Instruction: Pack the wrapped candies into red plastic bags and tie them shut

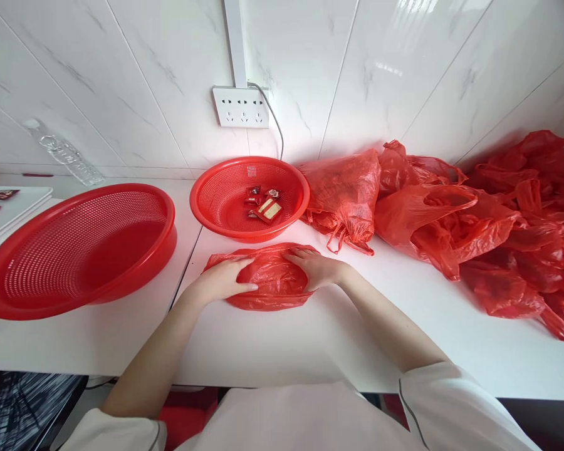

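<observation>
A red plastic bag (pixel 277 279) lies on the white table in front of me, its mouth spread wide and its inside creased; I see nothing in it. At the bag's left side rests my left hand (pixel 223 277), thumb and fingers stretched apart over the opening. Across from it my right hand (pixel 320 270) is also open, with fingers extended along the far rim and the palm against the bag's right edge. Just behind the bag stands a red perforated basket (pixel 211 207) holding several small wrapped snacks (pixel 269 208).
On the left sits a larger red basket (pixel 42 269), beside a white tray (pixel 19 216) with dark red packets. A clear plastic bottle (pixel 70 158) leans near the wall. Filled red bags (pixel 345 194) and a heap of red bags (pixel 512 244) occupy the right. A power socket (pixel 242 108) is on the wall.
</observation>
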`<state>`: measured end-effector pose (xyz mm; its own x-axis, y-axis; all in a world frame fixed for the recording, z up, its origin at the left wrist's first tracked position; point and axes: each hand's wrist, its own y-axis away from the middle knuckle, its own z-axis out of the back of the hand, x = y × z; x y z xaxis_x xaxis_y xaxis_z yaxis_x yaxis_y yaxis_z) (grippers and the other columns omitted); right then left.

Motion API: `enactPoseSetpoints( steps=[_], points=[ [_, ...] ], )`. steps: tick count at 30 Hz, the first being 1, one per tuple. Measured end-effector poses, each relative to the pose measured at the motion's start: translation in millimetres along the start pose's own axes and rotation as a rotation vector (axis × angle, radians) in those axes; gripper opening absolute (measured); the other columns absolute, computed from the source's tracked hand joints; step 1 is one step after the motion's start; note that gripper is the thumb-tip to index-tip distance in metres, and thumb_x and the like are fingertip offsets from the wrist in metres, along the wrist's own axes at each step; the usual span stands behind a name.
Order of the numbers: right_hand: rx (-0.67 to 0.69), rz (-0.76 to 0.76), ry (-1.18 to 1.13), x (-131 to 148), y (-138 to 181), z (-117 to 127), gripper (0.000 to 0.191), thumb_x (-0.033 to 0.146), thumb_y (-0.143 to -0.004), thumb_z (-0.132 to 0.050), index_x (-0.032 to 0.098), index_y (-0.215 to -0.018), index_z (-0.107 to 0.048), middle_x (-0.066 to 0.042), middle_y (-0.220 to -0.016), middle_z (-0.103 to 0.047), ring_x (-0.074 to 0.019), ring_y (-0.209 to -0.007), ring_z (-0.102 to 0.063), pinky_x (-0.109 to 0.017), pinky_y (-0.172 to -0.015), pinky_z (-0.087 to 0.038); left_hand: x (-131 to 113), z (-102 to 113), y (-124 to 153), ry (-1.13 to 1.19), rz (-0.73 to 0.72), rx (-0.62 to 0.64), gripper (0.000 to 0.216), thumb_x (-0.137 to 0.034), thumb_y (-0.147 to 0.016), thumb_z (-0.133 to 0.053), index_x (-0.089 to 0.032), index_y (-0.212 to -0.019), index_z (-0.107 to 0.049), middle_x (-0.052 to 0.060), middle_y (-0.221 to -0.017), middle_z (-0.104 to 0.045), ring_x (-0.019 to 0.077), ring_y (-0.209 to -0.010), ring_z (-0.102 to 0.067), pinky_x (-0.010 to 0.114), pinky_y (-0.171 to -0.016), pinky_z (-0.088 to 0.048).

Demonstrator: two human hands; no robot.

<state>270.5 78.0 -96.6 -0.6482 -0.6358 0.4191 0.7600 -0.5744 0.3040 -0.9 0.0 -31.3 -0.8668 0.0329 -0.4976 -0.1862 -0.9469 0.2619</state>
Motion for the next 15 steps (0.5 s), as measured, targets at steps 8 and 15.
enactPoseSetpoints(
  steps=[8, 15],
  points=[
    [-0.083, 0.001, -0.187, 28, 25, 43, 0.075, 0.036, -0.076, -0.071, 0.023, -0.145, -0.045, -0.01, -0.145, -0.051, -0.0293, -0.129, -0.051, -0.04, -0.102, -0.046, 21, 27, -25, 0.853, 0.469, -0.085, 0.072, -0.074, -0.079, -0.048, -0.006, -0.089, -0.072, 0.022, -0.08, -0.074, 0.0265, -0.072, -0.073, 0.026, -0.055, -0.057],
    [-0.165, 0.096, -0.323, 50, 50, 80, 0.055, 0.043, -0.088, -0.061, 0.026, -0.139, -0.052, -0.007, -0.136, -0.059, -0.0259, -0.119, -0.059, -0.039, -0.098, -0.049, 35, 19, -59, 1.453, 0.304, -0.147, 0.029, -0.031, -0.08, -0.056, -0.009, -0.096, -0.065, 0.016, -0.09, -0.074, 0.0218, -0.078, -0.074, 0.019, -0.056, -0.058]
  ],
)
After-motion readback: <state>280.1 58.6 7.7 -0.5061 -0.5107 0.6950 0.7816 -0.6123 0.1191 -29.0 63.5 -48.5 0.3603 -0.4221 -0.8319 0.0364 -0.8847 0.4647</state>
